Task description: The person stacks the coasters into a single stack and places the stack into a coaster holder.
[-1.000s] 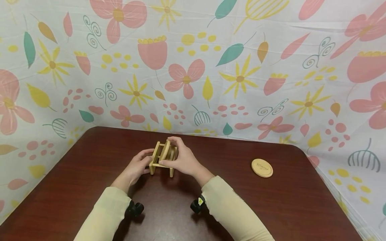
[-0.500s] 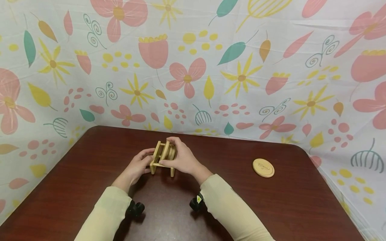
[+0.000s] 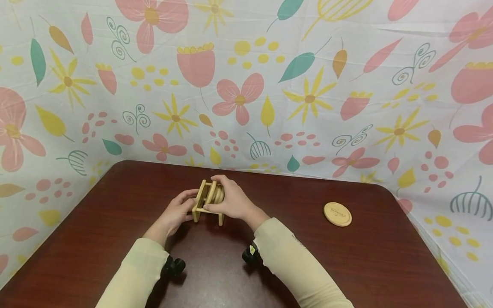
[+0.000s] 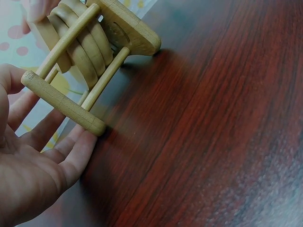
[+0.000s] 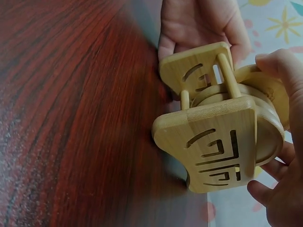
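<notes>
A wooden coaster holder (image 3: 195, 215) stands on the table, with slotted patterns cut through its end panel (image 5: 180, 125). My left hand (image 3: 178, 214) holds its left end, the fingers spread along the lower edge of that panel (image 4: 64, 103). Several round wooden coasters (image 4: 90, 52) stand on edge between the rails, bunched toward the right end. My right hand (image 3: 236, 202) reaches over the holder from the right and pinches a round coaster (image 3: 210, 193) between thumb and fingers, on the left side of the bunch. Part of that coaster is hidden behind the fingers.
One loose coaster (image 3: 337, 214) with printed lettering lies flat on the dark red wooden table (image 3: 292, 205), well to the right. A flower-printed cloth (image 3: 239, 141) hangs behind the table. Black camera mounts (image 3: 174, 268) sit on the wrists.
The coaster in my right hand has gone from leaning to more upright, close to the other coasters. My left hand keeps its hold on the holder.
</notes>
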Available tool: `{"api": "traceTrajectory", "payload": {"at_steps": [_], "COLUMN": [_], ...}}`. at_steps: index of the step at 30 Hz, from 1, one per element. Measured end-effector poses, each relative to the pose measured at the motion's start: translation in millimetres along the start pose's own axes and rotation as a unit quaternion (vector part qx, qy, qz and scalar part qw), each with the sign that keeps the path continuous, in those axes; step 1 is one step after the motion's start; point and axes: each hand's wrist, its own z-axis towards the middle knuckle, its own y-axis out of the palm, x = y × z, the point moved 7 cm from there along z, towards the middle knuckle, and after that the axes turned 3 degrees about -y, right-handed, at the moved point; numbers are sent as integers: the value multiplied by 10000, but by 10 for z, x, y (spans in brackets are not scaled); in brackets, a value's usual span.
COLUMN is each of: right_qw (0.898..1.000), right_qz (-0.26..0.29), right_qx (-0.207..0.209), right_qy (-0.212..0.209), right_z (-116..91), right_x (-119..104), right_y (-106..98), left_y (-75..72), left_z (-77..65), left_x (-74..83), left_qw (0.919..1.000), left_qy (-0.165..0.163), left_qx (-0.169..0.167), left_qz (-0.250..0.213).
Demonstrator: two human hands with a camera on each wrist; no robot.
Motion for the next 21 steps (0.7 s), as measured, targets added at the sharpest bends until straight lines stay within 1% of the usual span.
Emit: {"api": "traceTrajectory", "payload": {"at_steps": [4, 10, 15, 21], "right_qw": [9995, 9974, 9964, 9953], "right_qz": [-260, -691, -802, -903], "right_qx": [-104, -203, -266, -348], "right_qy": [123, 61, -12, 42], "right_z": [28, 66, 87, 97], "right_x": [24, 35, 27, 28], "right_y": [23, 57, 82, 118], "left_y": [-8, -9, -6, -8], "left_z": [10, 20, 10, -15], "left_x": [-11, -7, -5, 13], "left_qw": [10000, 10000, 10000, 9999], "left_qy": [-26, -7, -20, -16], "left_qx": [20, -28, -65, -111], "left_qz": [7, 12, 30, -29]}}
